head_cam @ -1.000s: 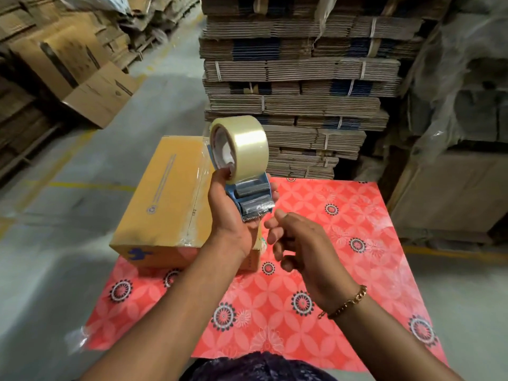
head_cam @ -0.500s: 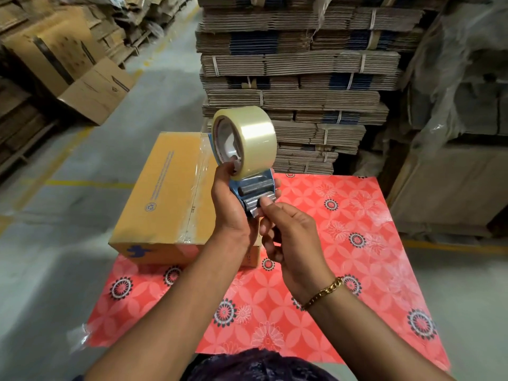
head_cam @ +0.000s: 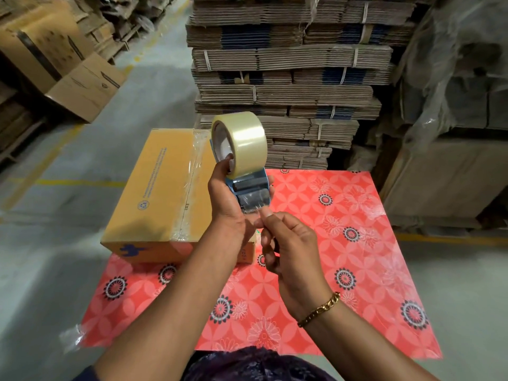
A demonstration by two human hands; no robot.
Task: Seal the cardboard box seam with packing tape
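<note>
1. Head view: the left hand (head_cam: pixel 229 204) is clenched round the blue tape dispenser (head_cam: pixel 251 192), thumb hooked into the core of the clear tape roll (head_cam: pixel 242 143); the dispenser is raised above the near right part of the cardboard box (head_cam: pixel 154 193).
2. The right hand (head_cam: pixel 286 243) sits just at 5 o'clock of the dispenser's mouth, its fingers (head_cam: pixel 265 215) pinched, apparently on the loose tape end, though the film is too clear to be sure.
3. The box rests on the red patterned sheet (head_cam: pixel 343 243) on the floor, at 9 o'clock of the hands. A glossy tape strip already runs along its top seam.
4. To do this step well, I judge: peel the end free squarely, keep it flat and uncreased, and pull out enough to lap over the box edge.
5. Both forearms reach forward and converge; the left wrist is cocked upward, the right curled inward.
</note>
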